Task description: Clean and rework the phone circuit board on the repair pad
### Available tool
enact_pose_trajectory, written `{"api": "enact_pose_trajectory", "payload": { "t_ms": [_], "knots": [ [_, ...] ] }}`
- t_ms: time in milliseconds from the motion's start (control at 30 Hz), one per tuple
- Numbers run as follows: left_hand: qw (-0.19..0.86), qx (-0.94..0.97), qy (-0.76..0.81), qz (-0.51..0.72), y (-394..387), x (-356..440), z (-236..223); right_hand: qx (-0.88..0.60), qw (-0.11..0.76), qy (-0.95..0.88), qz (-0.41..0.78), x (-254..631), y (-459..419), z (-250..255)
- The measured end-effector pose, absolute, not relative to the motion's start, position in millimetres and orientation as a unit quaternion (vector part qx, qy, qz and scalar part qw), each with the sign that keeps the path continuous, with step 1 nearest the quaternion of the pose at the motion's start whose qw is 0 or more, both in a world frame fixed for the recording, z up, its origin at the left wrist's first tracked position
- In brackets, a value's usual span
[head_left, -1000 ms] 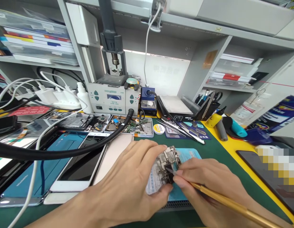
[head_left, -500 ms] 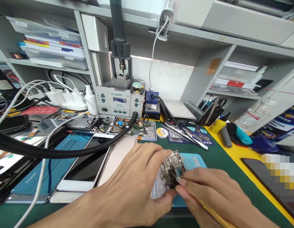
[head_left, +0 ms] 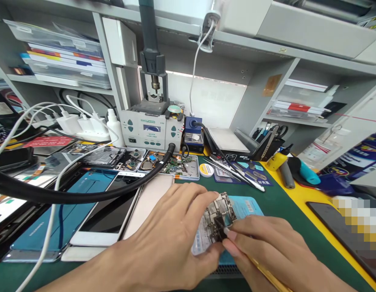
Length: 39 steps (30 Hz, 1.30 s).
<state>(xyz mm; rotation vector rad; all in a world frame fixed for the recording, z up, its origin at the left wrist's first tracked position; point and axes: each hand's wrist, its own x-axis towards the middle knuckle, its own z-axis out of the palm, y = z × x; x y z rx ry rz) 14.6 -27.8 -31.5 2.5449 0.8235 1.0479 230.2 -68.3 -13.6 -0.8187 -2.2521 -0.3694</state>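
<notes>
Circuit board point(head_left: 228, 202): mottled silver-grey, with a black section. Tool handle point(head_left: 267, 272): gold. Mat point(head_left: 280, 207): dark green. Bench point(head_left: 301, 196): yellow. Phone back point(head_left: 64, 215): teal-blue. Smartphone point(head_left: 110, 217): white frame, black screen. Hose point(head_left: 84, 196): black. Squeeze bottle point(head_left: 276, 162): yellow, black top. Rework station point(head_left: 137, 133): light grey, dark green buttons.

A small circuit board point(head_left: 224, 207) is held by the left hand point(head_left: 175, 231). A thin gold tool point(head_left: 262, 271) is gripped by the right hand point(head_left: 273, 243), its tip (a bit hard to see) set close to the board. On the left, a blue phone back point(head_left: 50, 223) and a white phone point(head_left: 113, 209) are seen.
</notes>
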Motion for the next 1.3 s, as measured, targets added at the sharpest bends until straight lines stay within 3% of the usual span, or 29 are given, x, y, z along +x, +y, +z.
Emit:
{"api": "enact_pose_trajectory", "payload": {
  "t_ms": [1300],
  "knots": [
    [0.137, 0.876, 0.294, 0.358, -30, 14, -32, -0.314, 0.349, -0.877, -0.103, 228, -73, -8]
  ]
}}
